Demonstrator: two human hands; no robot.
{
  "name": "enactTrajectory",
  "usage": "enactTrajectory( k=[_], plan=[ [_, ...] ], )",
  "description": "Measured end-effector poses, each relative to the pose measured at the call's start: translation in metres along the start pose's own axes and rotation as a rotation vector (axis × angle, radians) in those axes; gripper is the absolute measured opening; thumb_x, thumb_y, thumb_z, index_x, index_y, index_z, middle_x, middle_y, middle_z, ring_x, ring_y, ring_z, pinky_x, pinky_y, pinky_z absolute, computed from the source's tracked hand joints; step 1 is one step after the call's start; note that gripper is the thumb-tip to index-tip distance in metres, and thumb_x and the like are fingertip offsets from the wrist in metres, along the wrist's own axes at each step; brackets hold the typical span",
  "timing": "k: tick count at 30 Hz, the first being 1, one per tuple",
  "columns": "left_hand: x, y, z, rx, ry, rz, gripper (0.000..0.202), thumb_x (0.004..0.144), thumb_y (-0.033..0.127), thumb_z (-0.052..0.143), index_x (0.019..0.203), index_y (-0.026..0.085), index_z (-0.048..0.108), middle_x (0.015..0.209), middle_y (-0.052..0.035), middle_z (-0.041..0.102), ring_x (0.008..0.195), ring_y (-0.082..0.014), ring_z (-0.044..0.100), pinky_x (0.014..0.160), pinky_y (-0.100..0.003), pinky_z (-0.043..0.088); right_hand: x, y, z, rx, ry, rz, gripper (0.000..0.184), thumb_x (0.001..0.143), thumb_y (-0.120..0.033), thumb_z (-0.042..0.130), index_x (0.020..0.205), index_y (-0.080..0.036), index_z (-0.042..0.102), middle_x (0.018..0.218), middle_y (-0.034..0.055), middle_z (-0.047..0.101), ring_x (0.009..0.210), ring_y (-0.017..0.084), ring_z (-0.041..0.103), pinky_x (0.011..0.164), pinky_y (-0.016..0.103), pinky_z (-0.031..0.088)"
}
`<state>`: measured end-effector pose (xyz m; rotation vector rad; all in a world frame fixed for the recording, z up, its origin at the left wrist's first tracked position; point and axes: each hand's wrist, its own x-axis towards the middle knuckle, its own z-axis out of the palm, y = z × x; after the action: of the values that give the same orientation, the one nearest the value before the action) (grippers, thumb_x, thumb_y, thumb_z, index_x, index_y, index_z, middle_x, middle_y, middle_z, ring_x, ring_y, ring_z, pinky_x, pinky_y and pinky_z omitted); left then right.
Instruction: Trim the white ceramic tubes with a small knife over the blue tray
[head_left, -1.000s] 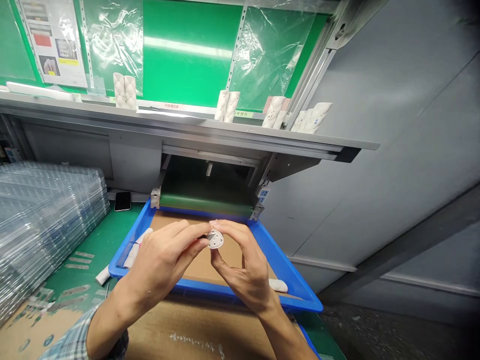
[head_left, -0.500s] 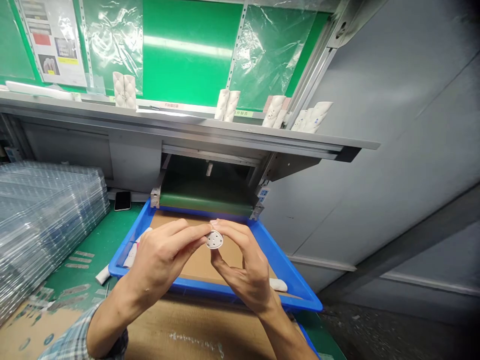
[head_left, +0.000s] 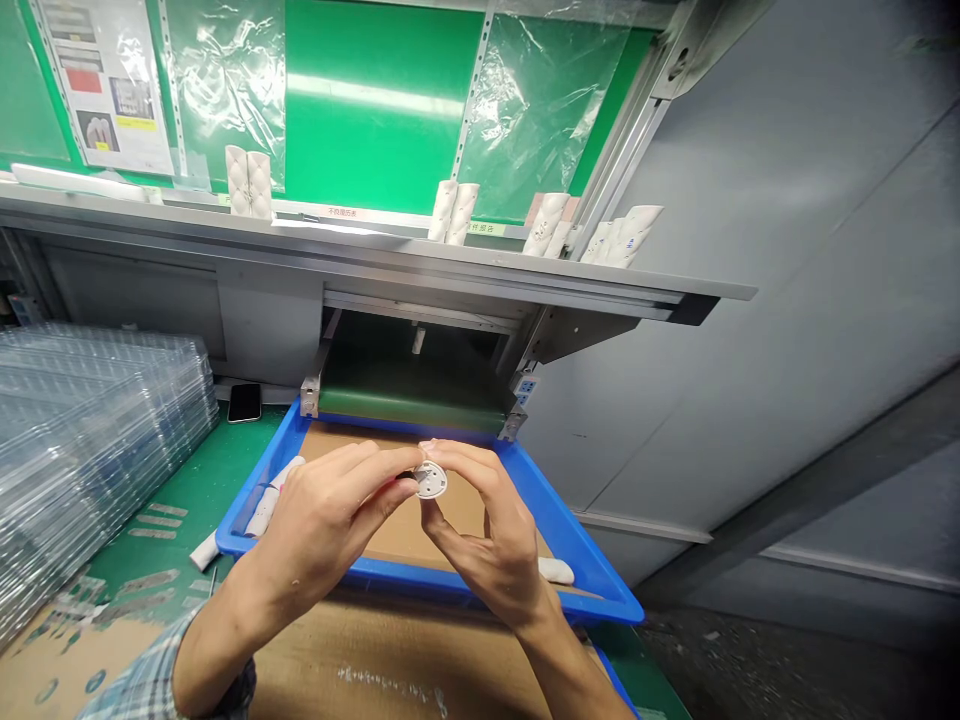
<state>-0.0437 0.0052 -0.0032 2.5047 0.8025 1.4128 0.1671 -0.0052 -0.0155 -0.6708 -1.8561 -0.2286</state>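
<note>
My left hand [head_left: 322, 510] and right hand [head_left: 495, 530] grip the white piece [head_left: 432, 482]; I advise light, steady fingertips, holes unobstructed.

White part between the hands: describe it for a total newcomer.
Find the blue tray in front of the green belt. Over it, the white part shows between the hands. Unlike the white pieces lying nearby, it shows a round, holed end to the camera.
</note>
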Motion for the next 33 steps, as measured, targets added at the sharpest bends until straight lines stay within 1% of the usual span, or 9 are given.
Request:
enactTrajectory(
  k=[5, 9, 12, 14, 17, 21, 25, 29, 33],
  plan=[
    [0.001, -0.001, 0.0, 0.019, 0.032, 0.031, 0.027, 0.112, 0.027, 0.059, 0.137, 0.028, 0.069, 0.11, -0.0024, 0.079, 0.09, -0.0153, 0.072, 0.084, -0.026, 0.056, 0.001, -0.002, 0.0, -0.009, 0.002, -0.017, 0.049, 0.095, 0.0, 0.07, 0.138, -0.021, 0.06, 0.124, 0.0123, 0.072, 0.118, 0.024, 0.073, 0.102, 0.039, 0.065],
    [0.0, -0.001, -0.001, 0.043, 0.046, 0.029, 0.027, 0.112, 0.028, 0.058, 0.136, 0.028, 0.071, 0.097, -0.0015, 0.076, 0.08, -0.0148, 0.068, 0.076, -0.025, 0.054, 0.002, -0.003, 0.0, -0.005, 0.005, -0.033, 0.048, 0.095, 0.001, 0.069, 0.137, -0.02, 0.06, 0.124, 0.0122, 0.072, 0.118, 0.023, 0.072, 0.103, 0.036, 0.064],
    [0.001, 0.0, -0.002, 0.047, 0.052, 0.023, 0.026, 0.113, 0.027, 0.056, 0.133, 0.027, 0.073, 0.089, -0.0005, 0.072, 0.074, -0.0144, 0.065, 0.071, -0.025, 0.053, 0.002, -0.002, 0.001, 0.0, 0.003, -0.024, 0.049, 0.094, 0.002, 0.069, 0.137, -0.02, 0.061, 0.124, 0.0118, 0.072, 0.118, 0.023, 0.072, 0.104, 0.036, 0.064],
    [0.001, 0.0, -0.003, 0.028, 0.046, 0.018, 0.026, 0.113, 0.026, 0.056, 0.132, 0.027, 0.074, 0.093, -0.0014, 0.074, 0.079, -0.0149, 0.068, 0.076, -0.025, 0.054, 0.002, -0.002, 0.001, 0.001, 0.004, -0.022, 0.049, 0.094, 0.002, 0.069, 0.137, -0.02, 0.061, 0.124, 0.0118, 0.072, 0.118, 0.023, 0.072, 0.104, 0.037, 0.064],
    [0.002, 0.002, -0.004, -0.005, 0.028, 0.009, 0.026, 0.112, 0.025, 0.058, 0.133, 0.027, 0.072, 0.107, -0.0026, 0.079, 0.092, -0.0165, 0.073, 0.086, -0.027, 0.057, 0.001, -0.001, 0.001, 0.003, 0.012, -0.025, 0.05, 0.094, 0.001, 0.07, 0.138, -0.02, 0.061, 0.125, 0.0119, 0.072, 0.117, 0.024, 0.073, 0.103, 0.038, 0.064],
    [0.003, 0.004, -0.004, -0.007, 0.014, 0.015, 0.027, 0.111, 0.024, 0.059, 0.136, 0.028, 0.069, 0.116, -0.002, 0.08, 0.098, -0.0169, 0.074, 0.088, -0.026, 0.058, 0.001, 0.001, 0.001, 0.006, 0.02, -0.022, 0.05, 0.093, 0.002, 0.071, 0.137, -0.02, 0.061, 0.125, 0.0119, 0.072, 0.119, 0.024, 0.072, 0.104, 0.038, 0.064],
    [0.002, 0.005, -0.004, 0.042, 0.025, 0.011, 0.025, 0.112, 0.024, 0.058, 0.134, 0.028, 0.069, 0.116, -0.0016, 0.08, 0.096, -0.0161, 0.076, 0.088, -0.026, 0.058, 0.001, 0.001, 0.001, -0.025, 0.023, -0.045, 0.049, 0.094, 0.002, 0.07, 0.137, -0.019, 0.061, 0.125, 0.0122, 0.072, 0.119, 0.023, 0.072, 0.105, 0.038, 0.063],
    [0.001, 0.007, -0.003, 0.118, 0.067, 0.015, 0.02, 0.113, 0.026, 0.057, 0.129, 0.026, 0.069, 0.112, -0.0005, 0.08, 0.094, -0.016, 0.077, 0.088, -0.026, 0.057, 0.001, 0.002, 0.002, -0.088, 0.036, -0.076, 0.046, 0.095, 0.002, 0.07, 0.136, -0.018, 0.062, 0.124, 0.0131, 0.072, 0.117, 0.023, 0.073, 0.103, 0.038, 0.064],
    [0.0, 0.011, 0.0, 0.244, 0.135, 0.03, 0.017, 0.114, 0.03, 0.054, 0.122, 0.022, 0.066, 0.105, -0.0006, 0.08, 0.086, -0.0168, 0.076, 0.079, -0.027, 0.054, 0.001, 0.004, 0.003, -0.199, 0.056, -0.121, 0.044, 0.097, 0.0, 0.072, 0.134, -0.02, 0.062, 0.119, 0.0123, 0.072, 0.11, 0.024, 0.074, 0.095, 0.04, 0.066]
  ],
)
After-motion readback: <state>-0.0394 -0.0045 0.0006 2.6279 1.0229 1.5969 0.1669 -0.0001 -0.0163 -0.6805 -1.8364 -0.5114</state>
